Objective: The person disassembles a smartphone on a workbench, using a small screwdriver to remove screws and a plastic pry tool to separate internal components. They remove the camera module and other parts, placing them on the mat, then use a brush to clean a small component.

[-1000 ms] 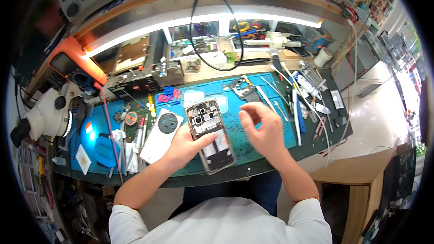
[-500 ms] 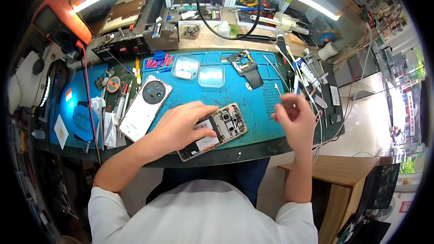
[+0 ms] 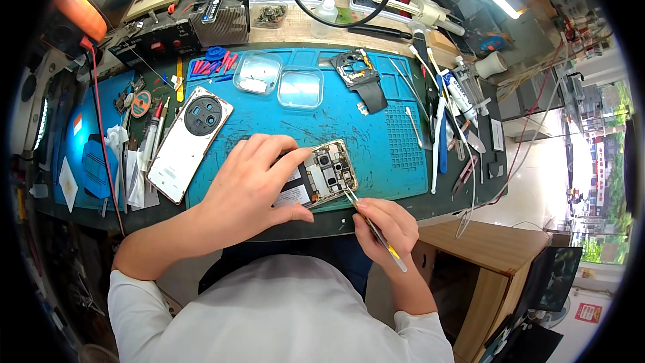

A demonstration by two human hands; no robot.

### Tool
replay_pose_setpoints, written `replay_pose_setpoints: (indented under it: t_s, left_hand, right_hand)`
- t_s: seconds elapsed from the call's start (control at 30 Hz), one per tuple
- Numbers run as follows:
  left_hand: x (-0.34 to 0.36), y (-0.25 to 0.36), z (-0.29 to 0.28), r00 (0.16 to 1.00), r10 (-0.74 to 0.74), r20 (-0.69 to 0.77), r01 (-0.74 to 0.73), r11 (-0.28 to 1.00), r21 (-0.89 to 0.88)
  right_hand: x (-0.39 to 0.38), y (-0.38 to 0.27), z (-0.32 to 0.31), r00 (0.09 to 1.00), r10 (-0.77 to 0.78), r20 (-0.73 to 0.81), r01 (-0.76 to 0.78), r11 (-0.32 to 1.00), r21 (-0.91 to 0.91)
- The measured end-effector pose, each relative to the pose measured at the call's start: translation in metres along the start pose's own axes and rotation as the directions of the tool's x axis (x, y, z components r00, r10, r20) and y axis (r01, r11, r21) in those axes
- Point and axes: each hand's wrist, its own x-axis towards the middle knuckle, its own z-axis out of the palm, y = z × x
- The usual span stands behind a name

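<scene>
Since half a second ago, the right hand (image 3: pixel 391 223) has come in from the mat's right side to the opened phone (image 3: pixel 321 178); it now pinches metal tweezers (image 3: pixel 392 251), tips at the frame edge beside the camera modules (image 3: pixel 330 182). Arched wide across the phone's battery end, the left hand (image 3: pixel 250 178) has thumb and forefinger near opposite edges; whether they press, I cannot tell. Opened side up, the phone lies at the front of the blue mat (image 3: pixel 255 123) on the counter (image 3: pixel 440 205). Likely in hand: fine tweezer work near the cameras. My judgement is that the next move calls for a steadied frame and light, exact tips.
</scene>
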Motion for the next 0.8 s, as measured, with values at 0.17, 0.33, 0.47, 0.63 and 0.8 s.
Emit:
replay_pose_setpoints:
  t_s: [0.17, 0.33, 0.47, 0.63, 0.8]
  left_hand:
    - [-0.001, 0.002, 0.003, 1.000, -0.005, 0.008, 0.005, 1.000, -0.015]
    - [-0.003, 0.001, 0.008, 1.000, 0.010, -0.003, -0.010, 0.999, -0.032]
    - [-0.004, 0.001, 0.009, 1.000, 0.011, -0.008, -0.011, 0.999, -0.051]
    - [-0.005, 0.002, 0.009, 1.000, -0.008, -0.011, 0.008, 0.998, -0.063]
    - [-0.004, -0.001, 0.011, 1.000, 0.018, -0.006, -0.018, 0.998, -0.061]
  right_hand:
    - [0.003, -0.001, 0.000, 1.000, 0.024, -0.002, -0.024, 1.000, 0.005]
    - [0.006, -0.004, 0.000, 0.996, 0.086, 0.010, -0.086, 0.996, 0.030]
    - [0.006, -0.008, 0.000, 0.998, 0.035, 0.045, -0.033, 0.999, -0.033]
    - [-0.002, -0.006, 0.003, 0.989, -0.124, 0.084, 0.138, 0.973, -0.185]
    - [-0.006, -0.008, 0.008, 0.987, -0.148, 0.066, 0.160, 0.957, -0.242]
